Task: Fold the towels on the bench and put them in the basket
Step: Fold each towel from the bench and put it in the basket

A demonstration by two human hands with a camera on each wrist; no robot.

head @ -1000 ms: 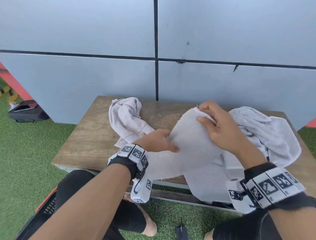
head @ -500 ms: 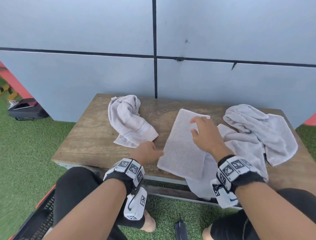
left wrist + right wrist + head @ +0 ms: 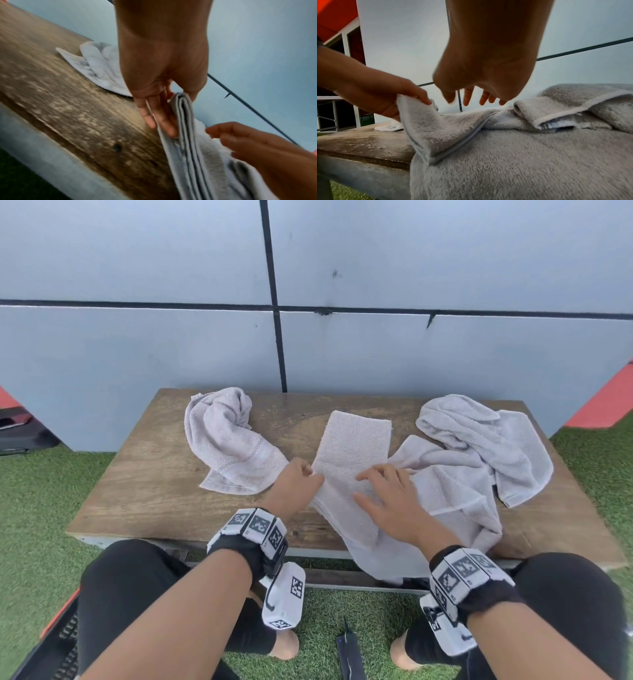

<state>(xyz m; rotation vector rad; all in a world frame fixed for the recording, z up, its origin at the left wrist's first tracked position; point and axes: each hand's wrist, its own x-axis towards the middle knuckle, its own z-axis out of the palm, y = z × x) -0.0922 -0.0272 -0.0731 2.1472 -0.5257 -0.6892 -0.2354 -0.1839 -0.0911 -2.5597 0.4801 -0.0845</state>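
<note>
At the middle of the weathered wooden bench (image 3: 144,474), between the two hands: a pale grey terry towel folded into a long strip (image 3: 352,446), far end flat on the boards, near end draped over the front edge. Left hand (image 3: 296,484) at the strip's left edge, thumb above and fingers (image 3: 164,121) below, pinching the stacked layers and lifting them a little off the wood — clear in both wrist views. Right hand (image 3: 390,498) spread just over the strip's near half, fingers straight and apart, grasping nothing; touching the cloth or hovering a hair above it, cannot tell. Both forearms reaching forward from the near side, wrists wrapped in black bands with white marker blocks. Left of the strip, apart from it, a crumpled pale grey towel (image 3: 229,446); to the right, a loose heap of the same grey towelling (image 3: 479,446), its near fold touching the strip. Against half a second ago — left hand moved from the bare wood beside the strip onto its edge, right hand drawn back from the far end toward the near half and flattened out.
</note>
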